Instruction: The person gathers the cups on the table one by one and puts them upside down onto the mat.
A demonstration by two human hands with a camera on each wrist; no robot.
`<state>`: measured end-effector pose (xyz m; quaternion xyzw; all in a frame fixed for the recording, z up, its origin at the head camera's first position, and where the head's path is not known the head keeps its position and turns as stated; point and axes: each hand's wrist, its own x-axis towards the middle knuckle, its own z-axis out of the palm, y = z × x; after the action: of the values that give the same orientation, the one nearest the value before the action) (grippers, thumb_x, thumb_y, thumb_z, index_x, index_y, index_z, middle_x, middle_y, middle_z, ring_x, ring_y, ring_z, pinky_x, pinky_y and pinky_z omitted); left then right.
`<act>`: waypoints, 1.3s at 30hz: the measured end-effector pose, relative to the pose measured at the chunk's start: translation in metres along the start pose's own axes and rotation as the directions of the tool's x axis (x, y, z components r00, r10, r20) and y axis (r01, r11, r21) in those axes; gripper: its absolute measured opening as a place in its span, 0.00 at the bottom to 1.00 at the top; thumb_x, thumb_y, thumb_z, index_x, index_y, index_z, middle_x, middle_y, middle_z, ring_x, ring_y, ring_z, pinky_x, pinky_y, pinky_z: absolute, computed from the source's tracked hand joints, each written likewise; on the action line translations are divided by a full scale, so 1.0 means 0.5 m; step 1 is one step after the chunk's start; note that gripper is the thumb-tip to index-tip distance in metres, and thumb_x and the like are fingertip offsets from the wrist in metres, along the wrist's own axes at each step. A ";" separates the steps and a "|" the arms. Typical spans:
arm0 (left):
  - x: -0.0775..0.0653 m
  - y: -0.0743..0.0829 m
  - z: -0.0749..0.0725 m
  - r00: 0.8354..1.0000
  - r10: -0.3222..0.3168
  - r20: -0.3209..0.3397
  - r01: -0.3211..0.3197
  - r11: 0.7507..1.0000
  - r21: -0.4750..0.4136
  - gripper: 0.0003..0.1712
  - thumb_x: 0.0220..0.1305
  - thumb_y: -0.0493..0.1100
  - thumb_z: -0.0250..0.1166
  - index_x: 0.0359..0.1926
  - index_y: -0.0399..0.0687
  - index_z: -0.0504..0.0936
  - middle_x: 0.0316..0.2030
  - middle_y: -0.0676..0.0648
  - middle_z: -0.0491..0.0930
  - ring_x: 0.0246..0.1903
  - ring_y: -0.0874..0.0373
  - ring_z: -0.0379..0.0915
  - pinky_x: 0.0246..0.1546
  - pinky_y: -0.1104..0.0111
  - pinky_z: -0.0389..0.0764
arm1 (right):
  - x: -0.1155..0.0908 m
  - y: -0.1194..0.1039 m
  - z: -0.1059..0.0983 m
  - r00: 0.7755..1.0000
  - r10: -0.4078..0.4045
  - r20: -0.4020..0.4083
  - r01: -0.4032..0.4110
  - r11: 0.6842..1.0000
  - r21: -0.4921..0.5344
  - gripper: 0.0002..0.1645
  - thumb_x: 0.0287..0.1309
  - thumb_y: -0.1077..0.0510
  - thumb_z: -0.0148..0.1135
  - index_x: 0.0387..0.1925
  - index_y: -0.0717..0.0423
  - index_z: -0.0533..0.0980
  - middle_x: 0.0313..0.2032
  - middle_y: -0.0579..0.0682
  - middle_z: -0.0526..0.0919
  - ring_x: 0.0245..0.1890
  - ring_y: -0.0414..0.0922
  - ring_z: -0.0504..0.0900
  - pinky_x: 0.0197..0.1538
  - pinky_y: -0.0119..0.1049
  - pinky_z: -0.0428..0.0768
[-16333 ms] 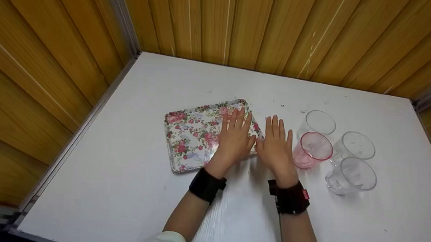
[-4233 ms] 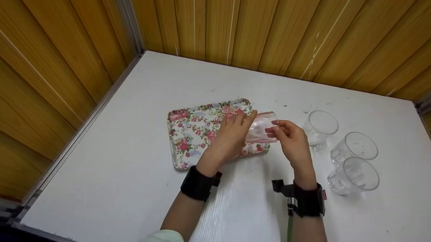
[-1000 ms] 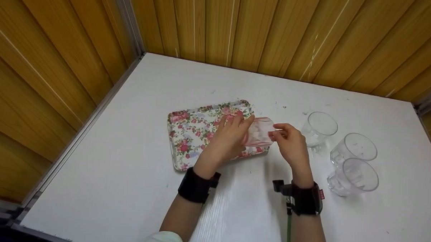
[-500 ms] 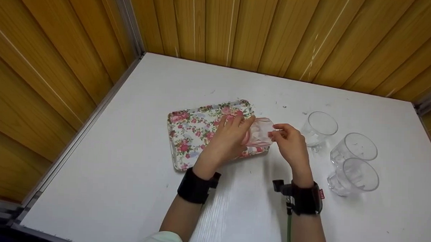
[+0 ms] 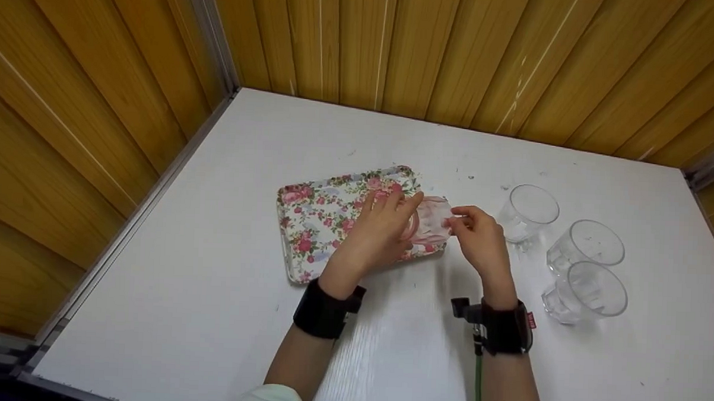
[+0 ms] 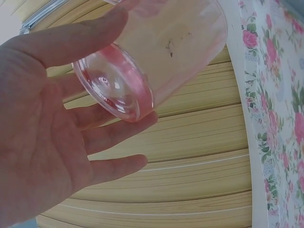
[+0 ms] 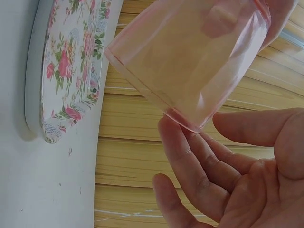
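left hand (image 5: 375, 228) — thumb and fingers clamped round pink cup (image 5: 432, 222) | right hand (image 5: 481, 237) — fingertips pinching its other end | cup tilted above floral tray (image 5: 316, 223)

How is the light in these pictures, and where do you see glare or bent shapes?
Head view: faint shadows and a sheen on the white table; left wrist view: top-left corner washed out, highlights on the pink cup, wall planks bowed; right wrist view: pale reflections on the cup.
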<state>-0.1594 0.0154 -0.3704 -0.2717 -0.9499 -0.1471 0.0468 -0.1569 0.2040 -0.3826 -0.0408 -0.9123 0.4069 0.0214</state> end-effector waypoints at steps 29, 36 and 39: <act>-0.002 -0.001 -0.003 1.000 -0.010 0.015 0.011 1.000 -0.024 0.44 0.54 0.51 0.66 0.68 0.53 0.54 0.64 0.40 0.60 0.63 0.48 0.58 0.67 0.50 0.46 | -0.001 0.004 0.002 1.000 -0.003 0.010 0.003 1.000 -0.006 0.17 0.62 0.57 0.50 0.47 0.63 0.74 0.38 0.60 0.83 0.39 0.53 0.81 0.33 0.34 0.72; -0.001 -0.004 -0.002 0.999 -0.021 0.025 0.022 0.999 -0.030 0.44 0.53 0.52 0.66 0.68 0.53 0.55 0.63 0.41 0.62 0.61 0.48 0.61 0.66 0.49 0.49 | 0.000 0.003 0.001 1.000 0.008 0.009 -0.007 1.000 -0.017 0.17 0.62 0.57 0.50 0.47 0.62 0.75 0.37 0.59 0.83 0.38 0.52 0.82 0.32 0.33 0.71; 0.001 -0.005 -0.002 0.999 -0.027 0.024 0.028 0.999 -0.024 0.44 0.53 0.52 0.66 0.68 0.53 0.55 0.62 0.41 0.63 0.60 0.47 0.62 0.66 0.49 0.49 | -0.001 0.003 0.001 1.000 0.004 0.000 -0.004 1.000 -0.019 0.17 0.61 0.58 0.50 0.47 0.63 0.75 0.37 0.60 0.83 0.38 0.53 0.82 0.32 0.33 0.71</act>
<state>-0.1611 0.0131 -0.3700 -0.2608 -0.9522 -0.1562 0.0301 -0.1566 0.2047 -0.3840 -0.0429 -0.9160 0.3983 0.0198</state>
